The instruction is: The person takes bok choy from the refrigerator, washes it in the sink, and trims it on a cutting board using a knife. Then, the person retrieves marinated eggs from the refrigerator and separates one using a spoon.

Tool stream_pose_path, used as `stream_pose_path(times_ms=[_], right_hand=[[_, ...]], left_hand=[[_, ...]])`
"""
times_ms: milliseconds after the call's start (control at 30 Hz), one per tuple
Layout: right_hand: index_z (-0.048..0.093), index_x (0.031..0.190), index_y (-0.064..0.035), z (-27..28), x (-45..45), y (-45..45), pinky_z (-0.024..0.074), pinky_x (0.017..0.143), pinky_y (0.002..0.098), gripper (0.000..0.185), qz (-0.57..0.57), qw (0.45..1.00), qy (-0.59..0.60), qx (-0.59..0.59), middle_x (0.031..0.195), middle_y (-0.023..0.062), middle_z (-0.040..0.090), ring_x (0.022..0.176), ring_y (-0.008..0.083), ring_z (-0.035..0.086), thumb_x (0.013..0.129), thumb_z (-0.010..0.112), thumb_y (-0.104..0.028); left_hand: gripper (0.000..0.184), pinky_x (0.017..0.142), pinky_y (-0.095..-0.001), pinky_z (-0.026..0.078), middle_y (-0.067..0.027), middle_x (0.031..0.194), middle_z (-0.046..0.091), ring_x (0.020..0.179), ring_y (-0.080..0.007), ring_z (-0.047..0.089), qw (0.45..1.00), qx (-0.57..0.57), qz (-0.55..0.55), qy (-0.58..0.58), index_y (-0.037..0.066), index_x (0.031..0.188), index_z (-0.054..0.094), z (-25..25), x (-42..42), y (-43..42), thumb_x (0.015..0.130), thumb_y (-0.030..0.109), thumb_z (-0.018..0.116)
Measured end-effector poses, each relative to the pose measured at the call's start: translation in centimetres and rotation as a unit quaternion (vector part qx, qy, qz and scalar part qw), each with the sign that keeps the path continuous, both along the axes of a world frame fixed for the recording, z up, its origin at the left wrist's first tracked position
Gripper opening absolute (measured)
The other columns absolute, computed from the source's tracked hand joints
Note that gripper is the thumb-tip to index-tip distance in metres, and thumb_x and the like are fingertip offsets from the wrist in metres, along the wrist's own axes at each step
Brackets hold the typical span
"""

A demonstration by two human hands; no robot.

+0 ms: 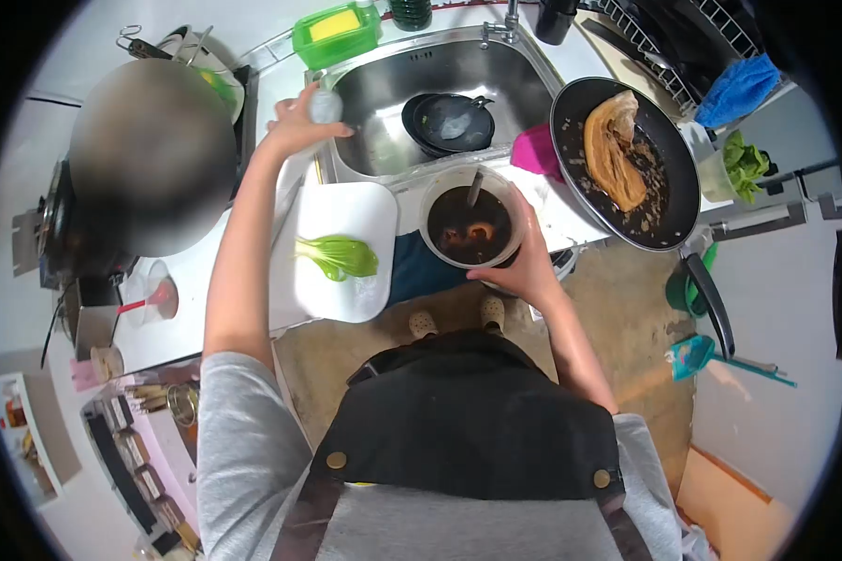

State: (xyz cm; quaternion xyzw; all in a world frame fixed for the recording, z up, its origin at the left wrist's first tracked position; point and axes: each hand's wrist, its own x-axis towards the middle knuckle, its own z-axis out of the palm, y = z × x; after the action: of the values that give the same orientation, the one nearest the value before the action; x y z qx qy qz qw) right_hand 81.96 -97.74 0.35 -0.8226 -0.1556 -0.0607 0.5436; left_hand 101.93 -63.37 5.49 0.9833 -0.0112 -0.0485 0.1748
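Observation:
My right hand (527,251) is wrapped round the side of a clear plastic tub (428,240). Dark brown liquid fills much of the tub, and a metal spoon (475,187) stands in it. At the sink's left rim, my left hand (299,126) has its fingers curved about a small translucent round container (326,106); its exact kind is unclear. Below that hand lies a white cutting board (346,208) bearing a green bok choy (339,257). Right of the tub, a black frying pan (664,168) holds a browned slab of meat (613,154) in dark, bitty liquid.
Black bowls (449,124) sit inside the steel sink (365,75). A green box with a yellow sponge (335,26) stands behind it. The pan's handle (711,304) juts past the counter edge. At left, a large round shape (154,159) is blurred. A pink cloth (535,151) touches the pan.

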Motion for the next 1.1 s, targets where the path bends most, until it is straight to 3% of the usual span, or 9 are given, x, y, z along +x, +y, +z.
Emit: stream_pose_path(times_ms=[167, 267, 367, 433, 467, 533, 800, 967, 1100], right_hand=[[0.027, 0.142, -0.0050, 1.3, -2.7, 0.4, 0.0314, 0.107, 0.0425, 0.117, -0.069, 0.997, 0.036, 0.019, 0.138, 0.0155, 0.037, 0.130, 0.0308, 0.037, 0.046, 0.091, -0.024], [0.027, 0.142, -0.0047, 2.2, -3.3, 1.0, 0.0326, 0.107, 0.0430, 0.116, -0.089, 0.994, 0.050, 0.029, 0.139, 0.0143, 0.037, 0.129, 0.0299, 0.038, 0.047, 0.091, -0.025], [0.026, 0.142, -0.0045, 2.3, -3.1, 1.5, 0.0320, 0.107, 0.0424, 0.116, -0.088, 0.994, 0.050, 0.032, 0.139, 0.0155, 0.036, 0.129, 0.0289, 0.038, 0.048, 0.091, -0.023], [0.024, 0.143, -0.0044, 2.1, -2.6, 1.7, 0.0319, 0.107, 0.0419, 0.116, -0.084, 0.995, 0.038, 0.042, 0.140, 0.0164, 0.035, 0.129, 0.0280, 0.038, 0.050, 0.091, -0.022], [0.023, 0.143, -0.0045, 2.1, -2.4, 1.9, 0.0318, 0.107, 0.0416, 0.116, -0.080, 0.995, 0.033, 0.042, 0.140, 0.0166, 0.035, 0.129, 0.0276, 0.038, 0.051, 0.091, -0.021], [0.021, 0.144, -0.0045, 2.4, -2.2, 2.1, 0.0317, 0.107, 0.0410, 0.115, -0.071, 0.996, 0.019, 0.041, 0.140, 0.0172, 0.035, 0.129, 0.0270, 0.038, 0.052, 0.090, -0.018], [0.022, 0.144, -0.0070, 1.9, -1.8, 1.3, 0.0380, 0.103, 0.0396, 0.111, -0.052, 0.996, 0.032, 0.065, 0.140, 0.0164, 0.035, 0.126, 0.0276, 0.042, 0.055, 0.088, -0.013], [0.022, 0.144, -0.0082, 2.0, -1.7, 0.6, 0.0384, 0.102, 0.0401, 0.109, -0.042, 0.998, 0.034, 0.040, 0.141, 0.0126, 0.034, 0.127, 0.0254, 0.041, 0.057, 0.086, -0.008], [0.021, 0.144, -0.0069, 1.7, -1.4, -0.1, 0.0381, 0.102, 0.0405, 0.106, -0.011, 0.997, 0.040, 0.065, 0.141, 0.0121, 0.035, 0.126, 0.0239, 0.042, 0.059, 0.085, -0.010]], left_hand=[[0.111, 0.099, -0.0667, 0.025, -0.0230, 0.149, 0.015, 0.131, -0.0513, 0.021, 0.988, 0.109, 0.106, 0.041, 0.030, 0.147, 0.020, -4.4, 2.0, 3.8, 0.056, 0.067, 0.073], [0.100, 0.096, -0.0662, 0.030, -0.0231, 0.147, 0.020, 0.130, -0.0502, 0.026, 0.990, 0.115, 0.073, -0.042, 0.028, 0.145, 0.026, -3.4, 1.1, 2.6, 0.063, 0.065, 0.071], [0.034, 0.088, -0.0423, 0.047, -0.0145, 0.115, 0.057, 0.107, -0.0324, 0.055, 0.929, -0.119, -0.223, -0.271, 0.015, 0.112, 0.063, 2.0, -2.7, -3.5, 0.079, 0.024, 0.067], [0.023, 0.082, -0.0345, 0.047, -0.0077, 0.101, 0.056, 0.095, -0.0245, 0.058, 0.831, -0.236, -0.444, -0.237, 0.013, 0.100, 0.067, 4.4, -6.2, -8.5, 0.079, 0.005, 0.063], [0.025, 0.079, -0.0321, 0.047, -0.0044, 0.098, 0.055, 0.092, -0.0214, 0.058, 0.844, -0.183, -0.478, -0.164, 0.014, 0.098, 0.067, 6.3, -8.7, -10.5, 0.076, 0.003, 0.064], [0.023, 0.072, -0.0285, 0.043, -0.0006, 0.096, 0.055, 0.088, -0.0144, 0.055, 0.764, -0.055, -0.575, -0.288, 0.018, 0.090, 0.068, 5.3, -9.8, -13.3, 0.069, 0.009, 0.066], [0.006, 0.067, -0.0257, 0.039, 0.0041, 0.095, 0.049, 0.089, -0.0117, 0.047, 0.680, 0.200, -0.609, -0.355, 0.016, 0.063, 0.064, 4.6, -8.7, -16.3, 0.068, 0.019, 0.065], [0.004, 0.066, -0.0247, 0.043, 0.0045, 0.093, 0.051, 0.091, -0.0125, 0.049, 0.707, 0.330, -0.568, -0.261, 0.016, 0.074, 0.064, 7.6, -10.4, -15.1, 0.074, 0.019, 0.066], [0.010, 0.061, -0.0344, 0.050, -0.0037, 0.072, 0.057, 0.073, -0.0214, 0.059, 0.828, 0.123, -0.493, -0.238, 0.008, 0.078, 0.060, 8.2, -12.1, -13.6, 0.076, 0.016, 0.065]])
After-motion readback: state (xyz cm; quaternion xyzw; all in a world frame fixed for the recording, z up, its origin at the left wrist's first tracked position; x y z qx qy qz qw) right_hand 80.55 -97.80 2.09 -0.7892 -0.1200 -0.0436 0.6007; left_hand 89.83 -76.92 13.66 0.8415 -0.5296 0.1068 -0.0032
